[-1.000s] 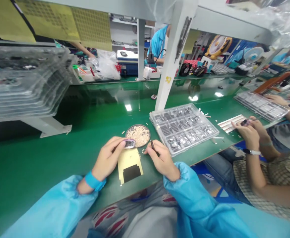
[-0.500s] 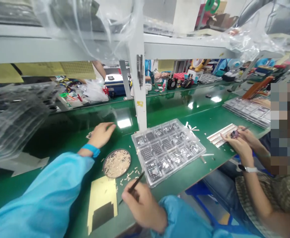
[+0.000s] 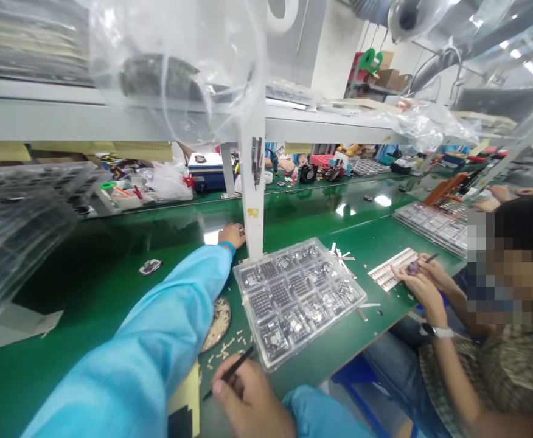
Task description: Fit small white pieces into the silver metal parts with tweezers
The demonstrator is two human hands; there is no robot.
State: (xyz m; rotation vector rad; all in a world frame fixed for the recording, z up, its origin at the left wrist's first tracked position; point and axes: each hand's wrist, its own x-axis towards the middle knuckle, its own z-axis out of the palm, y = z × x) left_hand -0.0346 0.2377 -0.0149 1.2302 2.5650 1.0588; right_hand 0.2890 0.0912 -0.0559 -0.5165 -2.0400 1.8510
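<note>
My left hand (image 3: 232, 235) reaches far across the green bench to the foot of the white post (image 3: 252, 213). Its fingers are curled, and whatever they grip is too small to make out. Low in front, my right hand (image 3: 250, 398) is closed around black tweezers (image 3: 239, 363), their tip pointing down to the left. Beside it lies a clear compartment tray (image 3: 266, 359) of small electronic parts. A round dish (image 3: 221, 325) of tiny pale pieces is partly covered by my left sleeve, with loose pieces (image 3: 223, 350) scattered alongside.
A small electronic part (image 3: 150, 266) rests on the bench at left, near stacked clear trays (image 3: 24, 243). Yellow paper (image 3: 192, 395) lies under my sleeve. White strips (image 3: 342, 255) lie behind the compartment tray. To the right, a co-worker's hands (image 3: 424, 283) hold a small part.
My left hand has moved right and away from me, to the post, uncovering the small part on the bench. My sleeve now covers part of the dish. My right hand still holds the tweezers.
</note>
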